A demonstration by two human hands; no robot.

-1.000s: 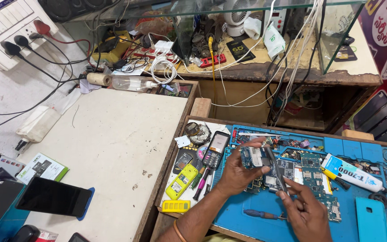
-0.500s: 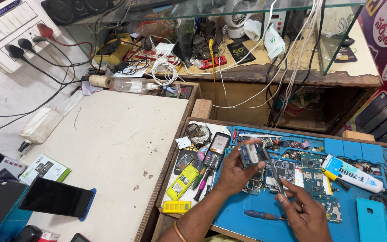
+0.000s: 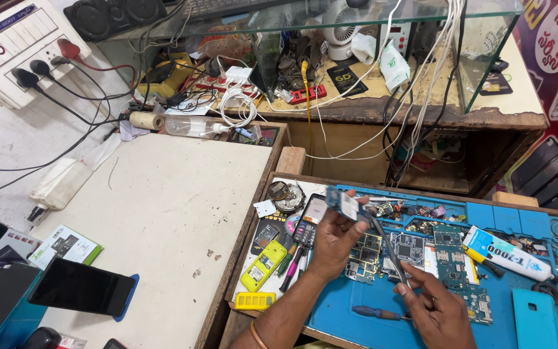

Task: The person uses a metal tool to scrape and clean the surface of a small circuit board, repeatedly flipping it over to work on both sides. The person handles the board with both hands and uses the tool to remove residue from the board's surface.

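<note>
Metal tweezers [image 3: 387, 249] tip up-left, probably touching board [image 3: 347, 205]

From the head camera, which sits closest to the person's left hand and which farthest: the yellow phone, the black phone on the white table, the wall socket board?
From the left hand:
1. Yellow phone, just left in the tray.
2. Black phone, far left on the white table.
3. Wall socket board, top left corner.

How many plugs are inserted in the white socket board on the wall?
3 in the white socket board: a red plug at its right, a black plug in the middle, and a second black plug further left. None seem hidden.
</note>
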